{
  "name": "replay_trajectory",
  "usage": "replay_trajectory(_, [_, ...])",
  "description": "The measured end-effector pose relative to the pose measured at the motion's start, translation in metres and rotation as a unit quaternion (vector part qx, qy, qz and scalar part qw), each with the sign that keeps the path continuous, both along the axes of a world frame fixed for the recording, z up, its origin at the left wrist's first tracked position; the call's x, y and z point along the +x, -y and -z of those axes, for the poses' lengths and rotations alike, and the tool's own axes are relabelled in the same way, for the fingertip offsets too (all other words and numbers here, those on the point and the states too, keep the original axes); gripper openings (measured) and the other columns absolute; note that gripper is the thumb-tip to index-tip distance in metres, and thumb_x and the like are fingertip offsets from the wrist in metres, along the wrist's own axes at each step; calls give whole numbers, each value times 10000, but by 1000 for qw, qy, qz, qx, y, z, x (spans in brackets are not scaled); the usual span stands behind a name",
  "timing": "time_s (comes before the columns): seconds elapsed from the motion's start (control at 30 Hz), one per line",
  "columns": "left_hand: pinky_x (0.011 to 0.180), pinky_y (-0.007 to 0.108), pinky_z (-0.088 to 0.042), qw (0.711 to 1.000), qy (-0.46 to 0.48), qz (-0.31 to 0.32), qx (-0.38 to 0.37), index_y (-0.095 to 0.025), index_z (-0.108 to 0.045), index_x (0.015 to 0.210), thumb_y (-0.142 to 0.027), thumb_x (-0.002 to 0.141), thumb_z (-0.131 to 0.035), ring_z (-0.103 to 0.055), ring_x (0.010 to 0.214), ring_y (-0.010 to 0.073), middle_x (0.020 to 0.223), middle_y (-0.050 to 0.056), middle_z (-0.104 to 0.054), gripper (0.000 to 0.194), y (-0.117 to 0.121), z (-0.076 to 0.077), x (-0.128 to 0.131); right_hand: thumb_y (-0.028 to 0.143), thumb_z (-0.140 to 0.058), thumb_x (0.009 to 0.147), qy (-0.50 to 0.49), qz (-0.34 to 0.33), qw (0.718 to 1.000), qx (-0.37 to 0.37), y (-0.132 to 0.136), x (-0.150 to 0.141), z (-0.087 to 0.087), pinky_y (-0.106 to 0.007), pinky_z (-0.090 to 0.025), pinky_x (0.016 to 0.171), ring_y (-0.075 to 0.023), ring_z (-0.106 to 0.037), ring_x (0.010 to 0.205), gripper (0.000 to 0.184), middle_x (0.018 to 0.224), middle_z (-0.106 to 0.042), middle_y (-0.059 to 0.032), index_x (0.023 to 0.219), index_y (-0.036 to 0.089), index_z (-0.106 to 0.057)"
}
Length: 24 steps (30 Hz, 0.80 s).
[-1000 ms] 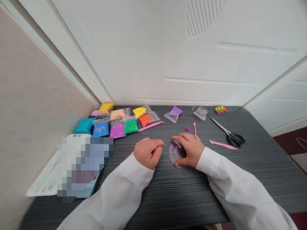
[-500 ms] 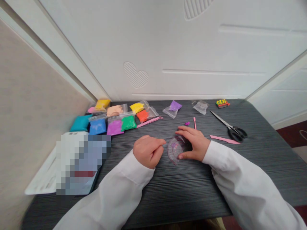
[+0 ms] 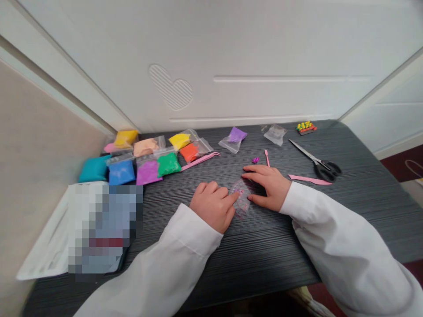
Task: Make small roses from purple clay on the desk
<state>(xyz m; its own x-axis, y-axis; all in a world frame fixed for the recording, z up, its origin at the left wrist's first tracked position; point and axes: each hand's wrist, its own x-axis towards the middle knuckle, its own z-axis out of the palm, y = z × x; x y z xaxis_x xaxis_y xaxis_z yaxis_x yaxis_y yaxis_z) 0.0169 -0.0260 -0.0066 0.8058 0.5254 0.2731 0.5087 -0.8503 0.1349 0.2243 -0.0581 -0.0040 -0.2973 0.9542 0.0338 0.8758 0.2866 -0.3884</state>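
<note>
Reaching in low over the tabletop (image 3: 264, 246) with the left hand (image 3: 213, 204), index finger outstretched, other fingers curled; pinching anything beneath? Cannot tell. Apparently touching down at the small purple pieces (image 3: 241, 192) on the clear protractor (image 3: 243, 208), between both hands. Resting beside its right side with the right hand (image 3: 269, 188), fingers spread, nothing pinched. Best done gently: press straight down, brace the rim lightly, keep the plastic flat to avoid skidding or smearing. On past a pink blade (image 3: 310, 179), scissors (image 3: 322, 169), a magenta lump (image 3: 255, 160) and a pink stick (image 3: 267, 157). Farther back, over to coloured packets (image 3: 168, 164) and a yellow-topped model (image 3: 306, 128).
</note>
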Motion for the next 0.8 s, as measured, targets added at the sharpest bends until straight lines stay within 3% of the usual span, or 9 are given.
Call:
replay_trajectory(0.27, [677, 402, -330, 999, -7, -25, -34, -210, -643, 1025, -375, 816, -482, -485, 765, 237, 781, 57, -633, 311, 11, 0, 3, 335, -544, 853, -53, -15, 998, 1, -1, 7, -2, -487, -398, 921, -245, -486, 1120, 354, 1219, -518, -90, 1163, 166, -515])
replay_trajectory(0.47, [760, 434, -372, 998, -3, -20, -55, -163, -558, 1132, -604, 676, -583, -498, 900, 290, 959, 100, -619, 635, 22, -7, 4, 306, -511, 879, -103, 83, 991, -1, -7, 12, -8, -391, -489, 792, -168, -592, 884, 253, 1022, -599, -56, 1074, 148, -548])
replay_trajectory(0.63, [760, 405, -426, 998, -3, -12, -66, -147, -591, 997, -492, 733, -596, -540, 883, 267, 963, 98, -630, 434, 22, -4, 3, 302, -510, 880, -125, 165, 978, -13, -6, 11, -10, -366, -501, 752, -154, -599, 832, 240, 977, -606, -46, 1054, 142, -549])
replay_trajectory(0.8, [734, 368, -469, 997, -4, -4, -75, -146, -601, 869, -459, 772, -577, -562, 843, 243, 902, 94, -632, 329, 20, 1, 3, 310, -520, 874, -133, 191, 972, -41, -5, 8, -11, -359, -501, 738, -153, -594, 828, 237, 977, -603, -45, 1039, 145, -555])
